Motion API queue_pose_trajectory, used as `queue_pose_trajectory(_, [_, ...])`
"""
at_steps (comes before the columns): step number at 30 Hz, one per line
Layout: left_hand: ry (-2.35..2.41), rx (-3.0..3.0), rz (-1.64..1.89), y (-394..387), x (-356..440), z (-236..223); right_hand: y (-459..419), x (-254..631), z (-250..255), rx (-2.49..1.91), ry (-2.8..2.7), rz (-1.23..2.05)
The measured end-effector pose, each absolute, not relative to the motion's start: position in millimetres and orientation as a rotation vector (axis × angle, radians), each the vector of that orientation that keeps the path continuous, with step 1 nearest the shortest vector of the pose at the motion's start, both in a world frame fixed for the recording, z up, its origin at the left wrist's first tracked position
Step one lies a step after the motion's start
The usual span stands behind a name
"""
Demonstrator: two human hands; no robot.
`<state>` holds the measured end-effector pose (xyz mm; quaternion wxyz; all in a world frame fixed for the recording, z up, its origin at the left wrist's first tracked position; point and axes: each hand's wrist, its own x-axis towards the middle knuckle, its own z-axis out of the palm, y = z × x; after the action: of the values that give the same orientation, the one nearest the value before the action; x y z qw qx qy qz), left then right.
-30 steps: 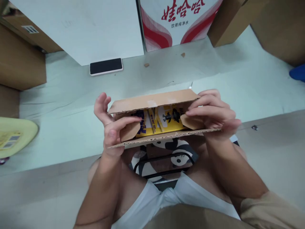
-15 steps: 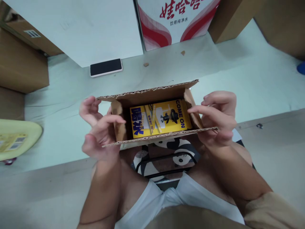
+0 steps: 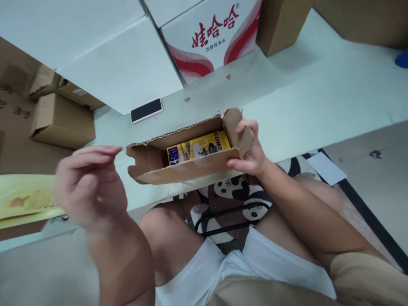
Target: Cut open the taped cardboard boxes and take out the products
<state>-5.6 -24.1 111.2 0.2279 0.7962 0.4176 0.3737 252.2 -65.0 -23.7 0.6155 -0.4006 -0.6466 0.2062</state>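
Note:
My right hand (image 3: 247, 148) grips the right end of a small open cardboard box (image 3: 188, 165), thumb on the near wall and fingers on the end flap, holding it above my knees. Inside the box lies a yellow packet (image 3: 199, 148) with dark print. My left hand (image 3: 91, 182) is off the box, raised to its left with the fingers loosely curled and nothing in them.
A black phone (image 3: 146, 110) lies on the pale sheet beyond the box. White cartons and a red-and-white carton (image 3: 212, 38) stand behind. Brown boxes (image 3: 62, 121) sit at left, a yellow tray (image 3: 25, 202) at far left. A panda-print stool (image 3: 236, 197) is between my legs.
My left hand has let go of the box and drawn away to the left. The right hand alone now holds the box, with its flaps open. The view has swung left.

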Motion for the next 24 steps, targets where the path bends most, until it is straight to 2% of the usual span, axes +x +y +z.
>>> queue_pose_trajectory(5, [1.142,2.388,0.6,-31,24,147,-54,257,-38,-0.881,-1.572,0.574])
queue_pose_trajectory(9, [0.997,2.344,-0.021,-20,38,170,-52,256,-45,-0.815,-1.561,0.573])
queue_pose_trajectory(14, [0.905,2.23,-0.527,-7,70,168,-57,257,-46,-0.836,-1.601,0.575])
queue_pose_trajectory(24, [0.44,2.709,-0.674,0,117,141,-58,258,-38,-0.88,-1.595,0.62])
